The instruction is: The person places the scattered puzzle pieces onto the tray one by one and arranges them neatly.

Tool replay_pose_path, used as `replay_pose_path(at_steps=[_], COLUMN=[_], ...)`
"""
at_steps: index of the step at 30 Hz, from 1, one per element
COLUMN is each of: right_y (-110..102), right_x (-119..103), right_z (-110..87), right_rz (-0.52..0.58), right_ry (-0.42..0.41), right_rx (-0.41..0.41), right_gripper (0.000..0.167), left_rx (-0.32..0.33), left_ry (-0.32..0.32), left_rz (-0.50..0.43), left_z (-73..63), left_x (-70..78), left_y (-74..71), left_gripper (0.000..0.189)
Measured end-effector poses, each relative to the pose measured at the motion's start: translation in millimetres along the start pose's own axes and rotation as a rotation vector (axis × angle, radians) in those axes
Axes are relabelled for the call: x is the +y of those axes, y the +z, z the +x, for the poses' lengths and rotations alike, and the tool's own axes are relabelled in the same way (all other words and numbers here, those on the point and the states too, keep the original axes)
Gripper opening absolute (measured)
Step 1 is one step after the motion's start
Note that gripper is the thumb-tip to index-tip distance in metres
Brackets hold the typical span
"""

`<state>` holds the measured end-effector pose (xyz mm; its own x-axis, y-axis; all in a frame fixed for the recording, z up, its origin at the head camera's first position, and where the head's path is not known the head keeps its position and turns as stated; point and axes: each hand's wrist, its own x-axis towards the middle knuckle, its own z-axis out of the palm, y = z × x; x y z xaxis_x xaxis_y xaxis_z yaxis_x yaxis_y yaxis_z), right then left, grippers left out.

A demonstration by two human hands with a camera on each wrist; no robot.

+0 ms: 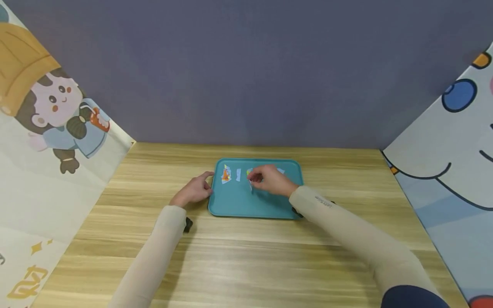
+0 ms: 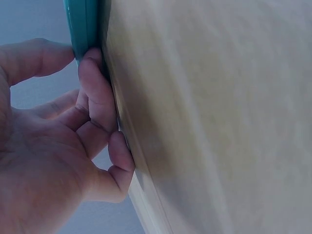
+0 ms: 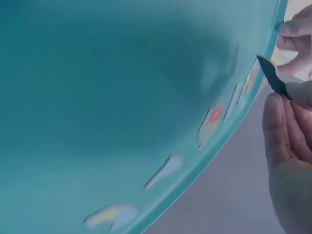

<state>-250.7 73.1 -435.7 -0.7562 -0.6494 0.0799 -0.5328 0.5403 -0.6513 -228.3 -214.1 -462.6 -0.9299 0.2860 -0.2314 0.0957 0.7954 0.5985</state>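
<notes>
A teal tray lies on the wooden table, with several torn-looking printed scraps on it. My left hand pinches the tray's left rim, thumb and fingertips meeting at the edge in the left wrist view. Over the tray, my right hand pinches a small scrap, its dark side showing in the right wrist view. An orange-and-red scrap and a narrow pale strip sit near the far left. Another scrap with red and yellow lies along the far rim, partly hidden by my right hand in the head view.
Two more scraps, a pale one and one with yellow, follow the same rim. Wooden tabletop surrounds the tray. A grey-blue wall rises behind, with cartoon-printed panels at both sides.
</notes>
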Motion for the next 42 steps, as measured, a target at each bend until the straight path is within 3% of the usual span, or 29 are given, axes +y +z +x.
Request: replay_pose_path(at_steps=[10,20,29,35,42], right_y=[37,48,44,42,22], right_x=[-21,-27,-20,-12,-8], right_z=[32.6,41.6,36.6,24.5,3.4], right_rz=[-0.006,-0.027,-0.135,-0.116,-0.071], right_ry=[-0.094,-0.044,0.005,0.038,0.075], right_rx=[-0.094,-0.138,-0.13,-0.154,-0.092], right_gripper=[0.014,0.016,0.013,0.02,0.022], left_rx=[0.007,0.02,0.009,0.0,-0.002], left_ry=[0.031,0.048,0.023,0.0,-0.008], left_rz=[-0.014,-0.008,-0.001,-0.007,-0.011], left_z=[0.6,1.7,1.5,1.8,1.0], left_x=[4.7,6.9,5.9,5.0,1.0], left_y=[0.4,0.9,1.1,1.5,0.5], left_gripper=[0.067,0.065,0.066,0.067,0.068])
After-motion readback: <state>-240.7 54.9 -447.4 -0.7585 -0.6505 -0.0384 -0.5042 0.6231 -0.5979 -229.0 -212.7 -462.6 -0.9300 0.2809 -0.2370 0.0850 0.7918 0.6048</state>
